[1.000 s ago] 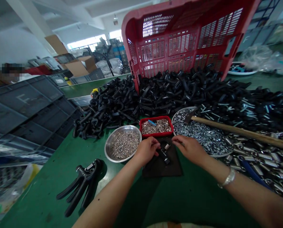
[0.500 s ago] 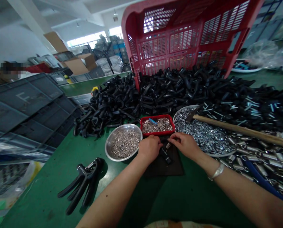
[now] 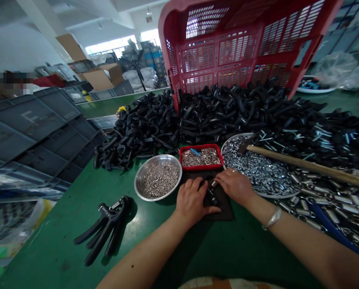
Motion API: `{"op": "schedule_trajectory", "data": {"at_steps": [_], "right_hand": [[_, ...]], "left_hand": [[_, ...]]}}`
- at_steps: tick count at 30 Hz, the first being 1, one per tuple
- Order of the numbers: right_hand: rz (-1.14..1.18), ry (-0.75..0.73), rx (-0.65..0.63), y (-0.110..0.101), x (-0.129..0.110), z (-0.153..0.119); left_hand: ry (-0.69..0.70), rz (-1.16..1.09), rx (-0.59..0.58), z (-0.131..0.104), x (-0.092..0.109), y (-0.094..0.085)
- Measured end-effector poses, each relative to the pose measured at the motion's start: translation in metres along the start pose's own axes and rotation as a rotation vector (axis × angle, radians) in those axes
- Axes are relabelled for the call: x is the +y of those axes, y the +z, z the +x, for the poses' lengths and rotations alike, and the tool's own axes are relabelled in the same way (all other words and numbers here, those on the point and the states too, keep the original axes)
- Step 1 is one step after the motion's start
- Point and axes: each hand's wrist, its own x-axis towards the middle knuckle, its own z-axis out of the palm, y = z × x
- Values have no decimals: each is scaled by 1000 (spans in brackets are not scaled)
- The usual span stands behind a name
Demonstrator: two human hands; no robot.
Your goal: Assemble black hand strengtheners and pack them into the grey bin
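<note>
A black hand grip strengthener part (image 3: pixel 213 199) lies on a dark mat (image 3: pixel 226 212) in front of me. My left hand (image 3: pixel 192 202) curls its fingers over this part from the left, with the thumb stretched along its near side. A small metal spring (image 3: pixel 213 184) shows on the part. At its right, my right hand (image 3: pixel 236 185) has thumb and fingertips pressed together on the spring's end. The fingers partly hide the part. Just beyond the mat stands a red tray (image 3: pixel 201 157) of metal pins with a blue item on top.
Left stands a metal bowl (image 3: pixel 137 184) of small fittings; nearer lies an assembled hand grip (image 3: pixel 107 228). Right are a dish (image 3: pixel 288 196) of metal rings, a hammer (image 3: pixel 300 162) across it, and loose springs (image 3: pixel 333 200). Black handles (image 3: pixel 221 116) pile before a red crate (image 3: pixel 215 60).
My left hand has moved nearer and spread over the black part, its thumb now stretched out to the right. My right hand stays at the spring, its fingers slightly shifted.
</note>
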Motion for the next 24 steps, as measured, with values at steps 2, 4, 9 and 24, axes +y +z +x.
{"op": "schedule_trajectory", "data": {"at_steps": [2, 4, 9, 24], "right_hand": [[-44, -59, -2, 3, 0, -5], [-84, -95, 3, 4, 1, -13], [-243, -143, -43, -1, 2, -25], [-460, 290, -51, -84, 122, -32]], "left_hand": [[-30, -11, 6, -5, 0, 3], [-54, -27, -6, -9, 0, 7], [-112, -37, -19, -12, 4, 16], [-19, -65, -179, 24, -8, 3]]}}
